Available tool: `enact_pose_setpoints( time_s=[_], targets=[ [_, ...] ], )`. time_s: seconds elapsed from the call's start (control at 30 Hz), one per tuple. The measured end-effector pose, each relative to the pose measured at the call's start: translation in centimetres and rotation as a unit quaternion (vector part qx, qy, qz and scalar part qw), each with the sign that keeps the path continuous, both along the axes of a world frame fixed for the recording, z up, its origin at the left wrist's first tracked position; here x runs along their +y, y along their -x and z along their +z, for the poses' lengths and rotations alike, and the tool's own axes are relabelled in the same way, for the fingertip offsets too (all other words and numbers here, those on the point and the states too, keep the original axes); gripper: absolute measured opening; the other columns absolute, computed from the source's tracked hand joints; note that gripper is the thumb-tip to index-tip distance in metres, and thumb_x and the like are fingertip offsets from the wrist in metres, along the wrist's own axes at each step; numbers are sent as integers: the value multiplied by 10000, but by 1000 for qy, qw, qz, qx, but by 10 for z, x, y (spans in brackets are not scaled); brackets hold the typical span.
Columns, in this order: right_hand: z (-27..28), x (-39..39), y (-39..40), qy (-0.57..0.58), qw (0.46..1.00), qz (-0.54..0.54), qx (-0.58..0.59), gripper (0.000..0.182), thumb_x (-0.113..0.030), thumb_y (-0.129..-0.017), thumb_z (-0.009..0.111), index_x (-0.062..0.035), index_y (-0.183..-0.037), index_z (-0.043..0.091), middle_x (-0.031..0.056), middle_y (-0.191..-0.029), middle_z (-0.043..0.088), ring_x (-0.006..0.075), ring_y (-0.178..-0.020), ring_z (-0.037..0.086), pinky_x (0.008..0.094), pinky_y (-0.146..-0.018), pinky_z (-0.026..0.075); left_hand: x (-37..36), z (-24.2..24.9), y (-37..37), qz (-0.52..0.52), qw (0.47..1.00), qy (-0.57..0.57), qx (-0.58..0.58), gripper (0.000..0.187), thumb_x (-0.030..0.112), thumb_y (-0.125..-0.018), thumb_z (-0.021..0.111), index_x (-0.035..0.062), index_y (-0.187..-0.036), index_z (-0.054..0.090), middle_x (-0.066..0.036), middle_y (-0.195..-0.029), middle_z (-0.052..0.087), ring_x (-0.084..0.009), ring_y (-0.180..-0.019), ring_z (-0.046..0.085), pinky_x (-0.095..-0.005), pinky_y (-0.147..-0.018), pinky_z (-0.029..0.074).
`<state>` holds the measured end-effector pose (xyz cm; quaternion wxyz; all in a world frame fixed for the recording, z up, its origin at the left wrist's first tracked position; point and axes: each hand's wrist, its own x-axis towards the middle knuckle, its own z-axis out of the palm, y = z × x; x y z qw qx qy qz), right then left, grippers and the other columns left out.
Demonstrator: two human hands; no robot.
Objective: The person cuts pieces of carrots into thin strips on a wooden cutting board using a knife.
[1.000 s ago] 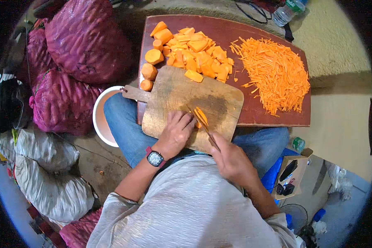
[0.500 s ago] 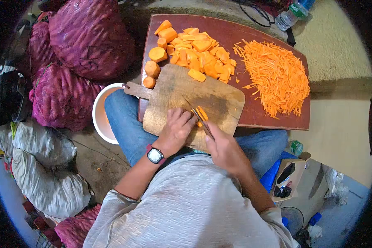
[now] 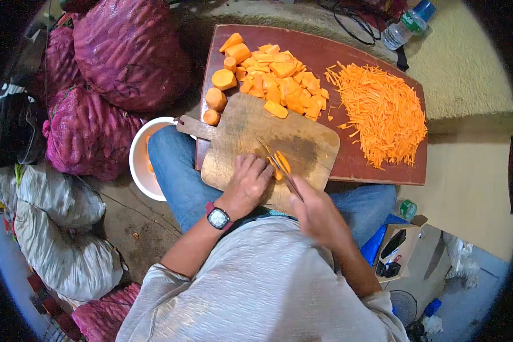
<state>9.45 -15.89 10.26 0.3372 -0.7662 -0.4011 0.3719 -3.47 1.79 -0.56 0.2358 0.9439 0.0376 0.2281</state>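
Note:
My right hand (image 3: 314, 210) is closed round the handle of a knife (image 3: 282, 168), its blade slanting up and left over the wooden cutting board (image 3: 233, 134). Just right of the blade lie a few thin carrot strips (image 3: 283, 162). With fingers curled, my left hand (image 3: 246, 185) presses on carrot slices (image 3: 275, 173) beside the blade, mostly covered by the fingers and knife. One flat carrot slice (image 3: 275, 109) rests at the board's upper edge. Behind it are a heap of carrot slices (image 3: 290, 85) and several thick carrot chunks (image 3: 224, 79).
The board lies partly on a red-brown tabletop (image 3: 376, 176). On its right is a pile of carrot sticks (image 3: 379, 114). A white basin (image 3: 139, 182) stands by my left knee. Full purple mesh sacks (image 3: 128, 57) and white sacks (image 3: 68, 251) line the left. Beyond the table is a plastic bottle (image 3: 402, 31).
The whole view has shifted slightly right and down. My right hand and the knife have moved a little; my left hand stays on the carrot slices.

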Motion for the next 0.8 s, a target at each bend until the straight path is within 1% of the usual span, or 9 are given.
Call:
enact_pose_setpoints(
  time_s=[0.07, 0.2, 0.27, 0.3, 0.4, 0.47, 0.6, 0.67, 0.8],
  targets=[
    [6, -17, 6, 34, 999, 3, -12, 387, -81, -1070, 575, 34, -1438, 539, 367, -1174, 696, 562, -1151, 669, 556, -918, 556, -2, 0, 2, 2, 1000, 11, 21, 372, 122, -882, 670, -46, -1212, 707, -165, -1140, 643, -352, -1113, 588, -507, -1012, 450],
    [-13, 3, 4, 39, 999, -12, -1, 392, -96, -1079, 564, 33, -1449, 536, 364, -1171, 697, 556, -1156, 674, 549, -923, 558, -3, 0, 0, 1, 1000, 2, 7, 371, 122, -882, 668, -46, -1210, 707, -159, -1117, 636, -354, -1105, 587, -506, -1008, 452],
    [-18, 10, 2, 15, 1000, 8, -19, 455, -134, -1093, 562, 15, -1512, 465, 371, -1260, 686, 566, -1163, 674, 600, -970, 554, -4, 0, 1, 9, 1000, 19, 16, 373, 118, -872, 677, -50, -1204, 708, -159, -1103, 627, -355, -1102, 584, -503, -1000, 453],
    [-12, 7, 2, 13, 1000, 5, -20, 455, -134, -1093, 562, 15, -1512, 465, 371, -1260, 686, 566, -1163, 674, 600, -970, 554, -2, 0, 0, 6, 1000, 16, 15, 373, 118, -872, 677, -50, -1204, 708, -159, -1103, 627, -355, -1102, 584, -503, -1000, 453],
    [-1, -7, 5, 40, 999, 14, 5, 446, -112, -1079, 574, 20, -1493, 473, 362, -1230, 698, 566, -1131, 684, 602, -937, 565, -3, -1, 2, 13, 1000, 9, 4, 373, 114, -861, 690, -47, -1197, 708, -159, -1097, 622, -355, -1090, 582, -499, -977, 455],
    [-10, -15, 11, 6, 1000, 2, -22, 426, -96, -1069, 581, 17, -1467, 485, 359, -1194, 704, 571, -1109, 684, 604, -907, 568, -4, 2, 2, 16, 1000, 10, 19, 366, 107, -855, 697, -44, -1187, 709, -159, -1093, 622, -357, -1084, 583, -502, -979, 456],
    [-16, 3, 9, -19, 999, -20, -30, 405, -98, -1071, 576, 13, -1451, 493, 351, -1168, 712, 573, -1096, 685, 609, -886, 565, -5, 2, 1, 17, 1000, 3, 3, 355, 103, -856, 692, -44, -1178, 710, -157, -1073, 619, -355, -1072, 584, -495, -979, 459],
    [-12, 0, 5, -23, 999, 0, -25, 391, -105, -1071, 584, 13, -1436, 509, 351, -1165, 713, 576, -1087, 684, 616, -868, 559, -3, 3, 0, 15, 1000, -14, -21, 356, 100, -856, 690, -49, -1179, 708, -159, -1071, 618, -358, -1073, 583, -495, -984, 460],
    [-8, -11, 8, 8, 1000, 10, -29, 383, -106, -1066, 593, 16, -1423, 527, 348, -1172, 716, 570, -1083, 689, 608, -865, 564, -6, -1, 4, 21, 1000, 8, 5, 353, 101, -858, 691, -47, -1178, 710, -161, -1073, 624, -361, -1077, 585, -498, -982, 462]
  ],
)
